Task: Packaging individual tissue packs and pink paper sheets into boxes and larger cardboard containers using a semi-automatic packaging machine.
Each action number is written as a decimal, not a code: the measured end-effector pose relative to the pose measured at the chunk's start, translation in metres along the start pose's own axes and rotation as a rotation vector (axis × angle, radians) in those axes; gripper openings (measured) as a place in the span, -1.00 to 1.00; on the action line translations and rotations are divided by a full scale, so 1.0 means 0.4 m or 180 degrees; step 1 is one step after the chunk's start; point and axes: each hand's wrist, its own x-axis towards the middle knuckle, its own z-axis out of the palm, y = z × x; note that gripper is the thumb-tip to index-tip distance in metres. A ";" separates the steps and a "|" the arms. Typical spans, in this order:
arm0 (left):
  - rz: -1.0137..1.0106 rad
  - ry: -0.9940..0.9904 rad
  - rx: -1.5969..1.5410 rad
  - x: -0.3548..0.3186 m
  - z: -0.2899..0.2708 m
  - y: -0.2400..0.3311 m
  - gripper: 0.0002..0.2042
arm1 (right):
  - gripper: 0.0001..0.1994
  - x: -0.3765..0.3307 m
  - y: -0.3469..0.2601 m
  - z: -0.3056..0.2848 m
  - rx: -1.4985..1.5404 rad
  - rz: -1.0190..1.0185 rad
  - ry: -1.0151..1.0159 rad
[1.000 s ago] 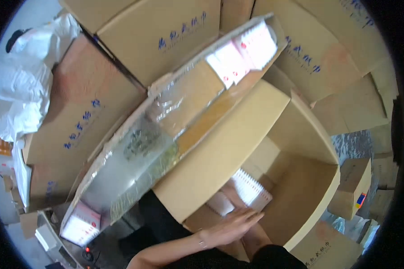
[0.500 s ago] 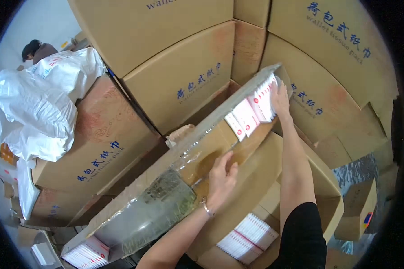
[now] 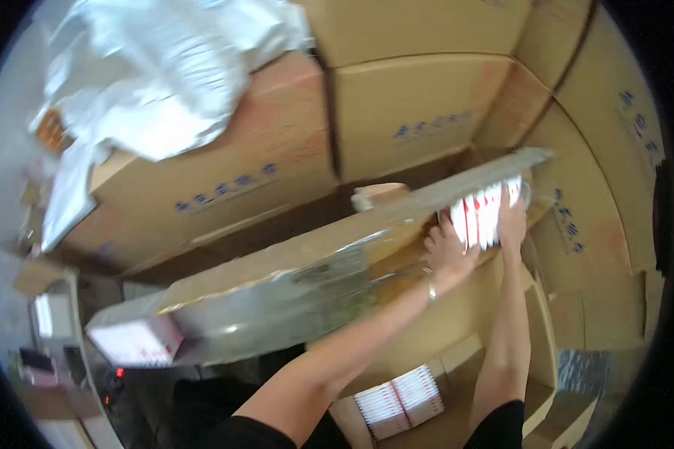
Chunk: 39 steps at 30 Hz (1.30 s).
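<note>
A row of white-and-red tissue packs [image 3: 478, 218] stands at the right end of a long cardboard tray [image 3: 277, 251] patched with clear tape. My left hand [image 3: 451, 253] presses on the row's left end with fingers curled around it. At the opposite end my right hand [image 3: 511, 224] grips the packs, so the row is squeezed between both hands. Another block of packs [image 3: 136, 341] fills the tray's far left end. Beneath the tray, an open carton [image 3: 539, 337] holds a neat double row of packs [image 3: 401, 404].
Large brown cartons [image 3: 427, 105] are stacked behind and to the right. White plastic bags [image 3: 157, 67] lie on a carton at the upper left. A grey-taped carton [image 3: 583, 372] stands at the lower right, and a box with a white item [image 3: 51, 314] is at the left.
My left hand has moved right and up from the tray's middle to the packs. The spread, leaning packs are now pressed upright together. The view has turned left.
</note>
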 end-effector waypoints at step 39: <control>0.0000 0.1320 0.0884 -0.258 -0.265 -0.045 -0.33 | -0.27 -0.435 -0.216 0.001 0.0582 -0.0253 -0.0527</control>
